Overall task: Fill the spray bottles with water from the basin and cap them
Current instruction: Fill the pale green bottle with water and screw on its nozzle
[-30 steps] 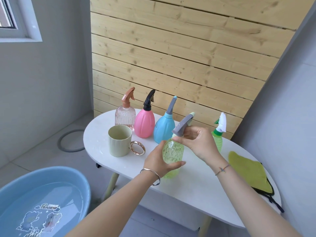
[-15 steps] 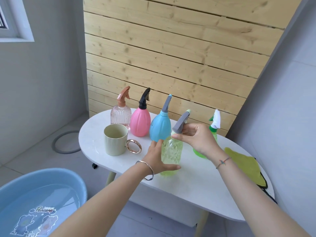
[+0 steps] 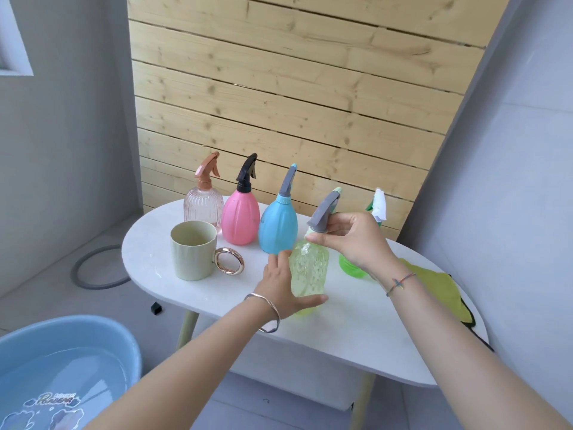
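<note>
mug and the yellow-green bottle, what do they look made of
Mug: opaque, pale green, matte, probably ceramic, possibly plastic; its ring handle has a mirror rose-gold shine, likely metal or plating. Yellow-green bottle: translucent, embossed wall, so probably plastic; its grey spray head looks matte plastic.

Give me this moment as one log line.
left hand: grips yellow-green spray bottle body | right hand: holds its gray trigger cap | bottle: upright on white table | blue basin: holds water
</note>
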The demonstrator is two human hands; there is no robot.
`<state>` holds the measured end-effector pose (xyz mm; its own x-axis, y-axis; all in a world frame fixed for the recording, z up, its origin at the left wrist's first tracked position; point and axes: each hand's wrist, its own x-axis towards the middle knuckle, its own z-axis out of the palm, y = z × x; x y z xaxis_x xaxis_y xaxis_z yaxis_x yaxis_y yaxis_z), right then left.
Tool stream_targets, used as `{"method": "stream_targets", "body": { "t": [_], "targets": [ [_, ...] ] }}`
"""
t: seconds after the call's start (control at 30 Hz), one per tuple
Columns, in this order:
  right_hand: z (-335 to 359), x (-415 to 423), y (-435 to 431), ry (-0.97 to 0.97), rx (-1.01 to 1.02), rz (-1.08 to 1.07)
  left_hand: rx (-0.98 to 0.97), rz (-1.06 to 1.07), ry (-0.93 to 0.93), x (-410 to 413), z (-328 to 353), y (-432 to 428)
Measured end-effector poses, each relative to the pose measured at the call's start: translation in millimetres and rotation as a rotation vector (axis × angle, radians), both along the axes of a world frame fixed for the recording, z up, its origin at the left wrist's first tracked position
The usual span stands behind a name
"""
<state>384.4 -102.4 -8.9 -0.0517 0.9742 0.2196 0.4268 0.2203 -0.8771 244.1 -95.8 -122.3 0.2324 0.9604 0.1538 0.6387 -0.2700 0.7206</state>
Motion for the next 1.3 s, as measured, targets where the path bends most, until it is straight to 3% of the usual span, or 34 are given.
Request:
{"method": "stream_targets", "body": {
  "t": [0.1,0.43,0.53,0.7,0.9,1.3],
  "targets": [
    [-5.0,-4.2,-2.1,0.004,0.034,-0.073,-0.046,-0.126,-0.183,-7.7,-1.9,1.2],
    [-34.9,-28.8,-3.4,0.012,0.231,-0.496,0.072,0.122,-0.259,16.1,-8.2,-9.5],
    [-36.2,-24.3,-2.8,0.019,0.175,-0.412,0.074,0.111,-0.267,15.3,-8.4,-10.1],
    [-29.2,-0.9,-12.1,0.175,0.057,-0.052,0.064,0.104,-0.285,14.7,-11.3,-8.7],
    [-25.3,2.9,-7.6,0.274,0.040,-0.032,0.061,0.098,-0.293,14.3,-13.3,-6.4],
    [-8.8,15.6,0.3,0.000,0.002,0.141,0.063,0.094,-0.268,12.7,-13.4,-4.7]
  ]
}}
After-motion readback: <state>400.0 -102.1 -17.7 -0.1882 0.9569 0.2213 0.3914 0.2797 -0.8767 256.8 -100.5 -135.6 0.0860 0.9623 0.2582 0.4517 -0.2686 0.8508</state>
